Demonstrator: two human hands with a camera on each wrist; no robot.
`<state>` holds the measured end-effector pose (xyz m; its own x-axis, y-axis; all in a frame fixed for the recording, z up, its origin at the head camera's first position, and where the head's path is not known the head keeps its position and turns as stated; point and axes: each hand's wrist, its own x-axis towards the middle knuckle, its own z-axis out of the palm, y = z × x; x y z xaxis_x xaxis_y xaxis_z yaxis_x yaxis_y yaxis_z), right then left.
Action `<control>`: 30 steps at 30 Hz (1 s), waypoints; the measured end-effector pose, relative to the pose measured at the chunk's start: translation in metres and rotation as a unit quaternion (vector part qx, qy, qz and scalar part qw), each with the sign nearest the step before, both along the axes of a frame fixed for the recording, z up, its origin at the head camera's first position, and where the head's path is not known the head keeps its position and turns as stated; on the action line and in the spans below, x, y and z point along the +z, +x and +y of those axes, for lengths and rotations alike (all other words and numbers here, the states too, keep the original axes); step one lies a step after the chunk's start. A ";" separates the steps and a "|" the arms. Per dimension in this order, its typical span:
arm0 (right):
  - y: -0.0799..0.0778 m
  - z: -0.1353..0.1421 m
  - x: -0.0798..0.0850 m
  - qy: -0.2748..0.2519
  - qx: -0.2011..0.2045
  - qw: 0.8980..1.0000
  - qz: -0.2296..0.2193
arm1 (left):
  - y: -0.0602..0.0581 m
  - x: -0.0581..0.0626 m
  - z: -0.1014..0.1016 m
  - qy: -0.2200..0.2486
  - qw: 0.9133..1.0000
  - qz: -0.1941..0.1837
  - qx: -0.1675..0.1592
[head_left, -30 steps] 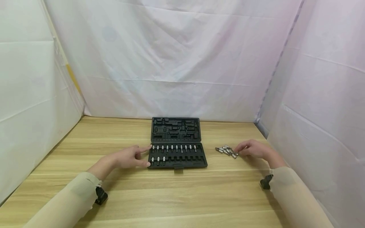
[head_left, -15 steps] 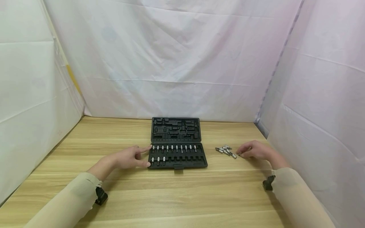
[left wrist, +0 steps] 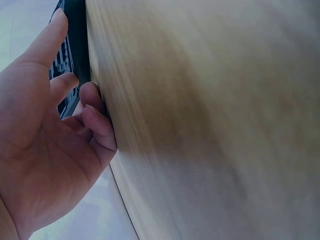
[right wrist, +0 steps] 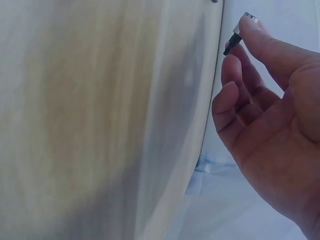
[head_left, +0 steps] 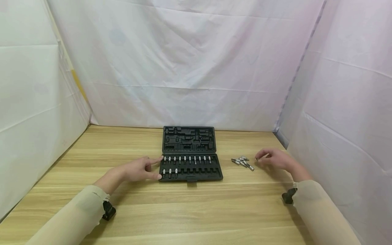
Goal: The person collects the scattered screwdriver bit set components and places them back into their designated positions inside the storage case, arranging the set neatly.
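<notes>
My left hand (head_left: 136, 169) lies at the left side of an open black socket case (head_left: 199, 178), its straight index finger and thumb touching that edge. In the left wrist view its other fingers bend loosely near the table. My right hand (head_left: 277, 160), to the right of a small pile of bit sockets (head_left: 243, 162), pinches one bit socket (right wrist: 236, 37) between thumb and fingertips. This piece has a silver base and a dark tip that points down. Inside the case, a full upper row of bit sockets (head_left: 185, 159) stands above three in the lower row's left end.
Behind the lower tray lies the case's lid (head_left: 189, 139), with moulded hollows. The wooden table (head_left: 196, 211) runs back to white sheeting (head_left: 183, 68), which also hangs at both sides.
My right hand has drawn one bit socket rightward from the pile and lifted it slightly, turning it in the fingertips. The left hand and the case have stayed put.
</notes>
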<state>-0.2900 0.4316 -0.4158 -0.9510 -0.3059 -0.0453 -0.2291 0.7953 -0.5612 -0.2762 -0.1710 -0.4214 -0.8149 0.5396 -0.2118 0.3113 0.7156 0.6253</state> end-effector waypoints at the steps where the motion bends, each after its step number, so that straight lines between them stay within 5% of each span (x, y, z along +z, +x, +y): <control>1: 0.000 -0.002 0.001 -0.006 -0.001 1.000 -0.003 | 0.000 0.000 0.000 0.000 1.000 0.000 0.000; 8: -0.002 -0.019 0.008 -0.057 0.006 0.998 -0.029 | 0.000 0.001 0.000 0.000 1.000 0.000 -0.002; 19: -0.007 -0.045 0.012 -0.072 -0.012 0.997 0.003 | -0.001 0.000 0.000 -0.002 1.000 -0.001 0.000; 30: -0.015 -0.070 0.012 -0.183 0.012 0.981 -0.057 | -0.001 -0.001 -0.001 -0.007 1.000 0.006 -0.004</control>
